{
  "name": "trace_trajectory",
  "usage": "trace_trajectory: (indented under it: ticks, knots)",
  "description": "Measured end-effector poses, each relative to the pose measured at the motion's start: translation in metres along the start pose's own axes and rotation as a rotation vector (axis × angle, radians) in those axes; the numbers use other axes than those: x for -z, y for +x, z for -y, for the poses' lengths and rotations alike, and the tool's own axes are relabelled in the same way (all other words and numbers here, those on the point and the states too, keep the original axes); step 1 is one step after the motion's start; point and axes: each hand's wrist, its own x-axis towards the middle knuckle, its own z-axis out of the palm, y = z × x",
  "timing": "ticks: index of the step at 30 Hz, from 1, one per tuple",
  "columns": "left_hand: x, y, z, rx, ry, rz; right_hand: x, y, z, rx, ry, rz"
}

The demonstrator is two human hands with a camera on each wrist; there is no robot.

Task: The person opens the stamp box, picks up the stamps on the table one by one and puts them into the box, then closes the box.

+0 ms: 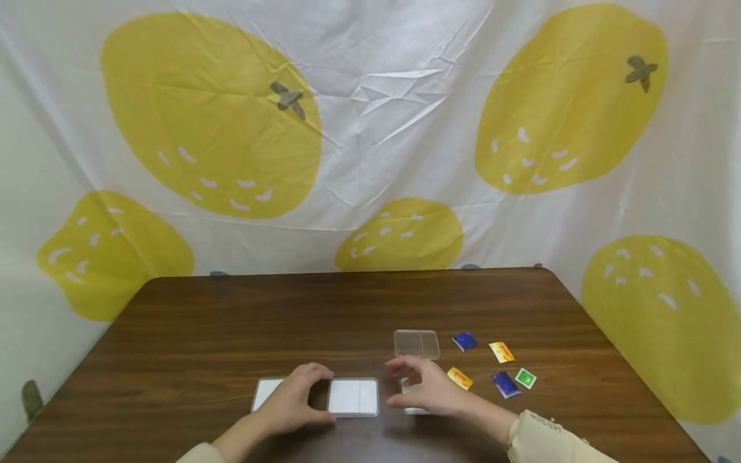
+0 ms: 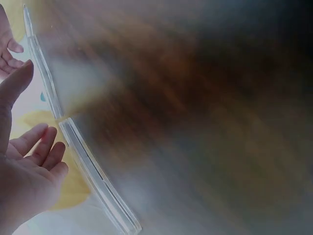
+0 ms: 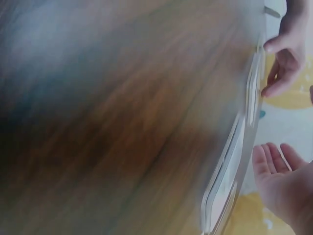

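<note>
Three flat, clear-edged cases with white insides stand in a row near the table's front. My left hand (image 1: 292, 400) hovers over the left case (image 1: 265, 390), hiding much of it, with thumb and fingers spread toward the middle case (image 1: 353, 397). Over the right case (image 1: 414, 410) is my right hand (image 1: 433, 390), its fingers loosely bent and pointing left. Neither hand visibly holds anything. In the left wrist view, the left fingers (image 2: 46, 144) are beside a case (image 2: 100, 181) seen edge-on. A case (image 3: 222, 176) stands left of my right hand (image 3: 283, 183) in the right wrist view.
A clear rectangular lid or tray (image 1: 417, 344) lies behind the right hand. To its right are small flat packets: two blue (image 1: 465, 341), two orange-yellow (image 1: 501, 352) and one green (image 1: 525, 378). A lemon-print cloth (image 1: 370, 128) hangs behind the brown table (image 1: 260, 321).
</note>
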Motion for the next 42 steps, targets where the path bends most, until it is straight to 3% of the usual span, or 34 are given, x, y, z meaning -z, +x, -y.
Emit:
trace_trajectory:
  ticks: [14, 19, 42]
  knots:
    - [0.001, 0.003, 0.002, 0.026, 0.09, 0.024, -0.021, 0.011, 0.003, -0.038, -0.02, -0.003]
    - [0.002, 0.003, 0.0, 0.044, 0.082, 0.037, -0.023, 0.014, 0.004, -0.045, -0.086, 0.01]
    - [-0.004, 0.004, 0.0, 0.078, 0.106, 0.014, -0.023, 0.025, -0.012, 0.103, -0.299, 0.089]
